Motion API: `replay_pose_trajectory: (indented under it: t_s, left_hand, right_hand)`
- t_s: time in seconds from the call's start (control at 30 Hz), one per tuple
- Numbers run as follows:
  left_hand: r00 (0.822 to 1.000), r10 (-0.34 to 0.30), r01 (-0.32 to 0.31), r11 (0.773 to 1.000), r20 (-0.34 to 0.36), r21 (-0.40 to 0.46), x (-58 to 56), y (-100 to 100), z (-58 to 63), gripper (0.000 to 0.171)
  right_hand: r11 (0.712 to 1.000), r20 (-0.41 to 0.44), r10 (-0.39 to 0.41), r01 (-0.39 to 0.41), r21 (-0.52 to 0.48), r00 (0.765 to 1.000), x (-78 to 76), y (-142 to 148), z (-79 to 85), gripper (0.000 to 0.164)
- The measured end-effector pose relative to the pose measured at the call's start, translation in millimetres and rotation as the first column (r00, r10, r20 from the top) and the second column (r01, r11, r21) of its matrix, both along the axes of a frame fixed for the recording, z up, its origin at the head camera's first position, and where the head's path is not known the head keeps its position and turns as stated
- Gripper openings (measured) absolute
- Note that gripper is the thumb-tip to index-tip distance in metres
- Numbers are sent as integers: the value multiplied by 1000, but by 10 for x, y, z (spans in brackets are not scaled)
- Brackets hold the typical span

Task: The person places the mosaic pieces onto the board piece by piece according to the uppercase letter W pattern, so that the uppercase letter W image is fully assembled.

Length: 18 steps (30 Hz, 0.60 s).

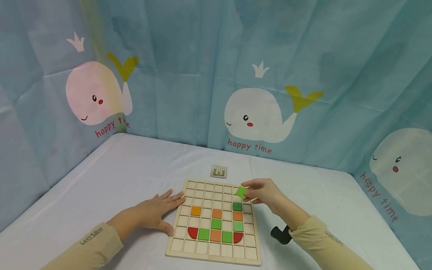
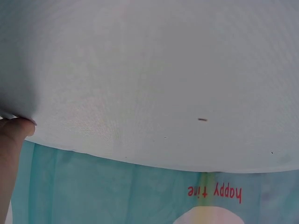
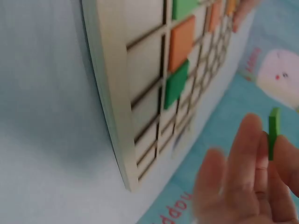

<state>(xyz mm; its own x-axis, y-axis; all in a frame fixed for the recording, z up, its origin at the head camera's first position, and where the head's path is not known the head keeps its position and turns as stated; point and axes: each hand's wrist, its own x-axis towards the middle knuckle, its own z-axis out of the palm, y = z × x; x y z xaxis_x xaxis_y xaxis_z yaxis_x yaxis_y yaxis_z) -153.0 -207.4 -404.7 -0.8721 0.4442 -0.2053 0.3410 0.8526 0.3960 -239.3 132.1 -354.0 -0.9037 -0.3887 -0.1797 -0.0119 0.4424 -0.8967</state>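
A wooden grid board [image 1: 208, 257] lies on the white table with several coloured tiles in its cells. My right hand [image 1: 262, 192] pinches a bright green square tile [image 1: 241, 191] between thumb and fingers, over the board's far right cells. In the right wrist view that tile [image 3: 274, 133] is seen nearly edge-on, off the board. Just nearer than it, a dark green tile [image 1: 237, 206] sits above an orange tile [image 1: 238, 216] in one column. My left hand [image 1: 157, 211] rests with spread fingers at the board's left edge, thumb beside the lower rim.
A small card with a printed grid pattern [image 1: 219, 171] lies behind the board. Partly behind the right sleeve is a black object [image 1: 281, 235]. Red rounded tiles [image 1: 193, 232] end the lower tile row. A blue whale-print curtain [image 1: 190, 68] hangs around the table.
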Motion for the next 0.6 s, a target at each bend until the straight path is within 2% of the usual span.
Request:
replay_pose_trajectory:
  t_s: [0.23, 0.6]
  left_hand:
    - [1000, 2, -2, 1000, 6, -1, -3, 20, 15, 102]
    - [1000, -7, 7, 1000, -5, 1, 30, 21, 20, 103]
  right_hand:
    - [1000, -38, 4, -3, 24, 999, 21, -172, -112, 28]
    - [991, -51, 107, -110, -75, 993, 15, -400, -233, 30]
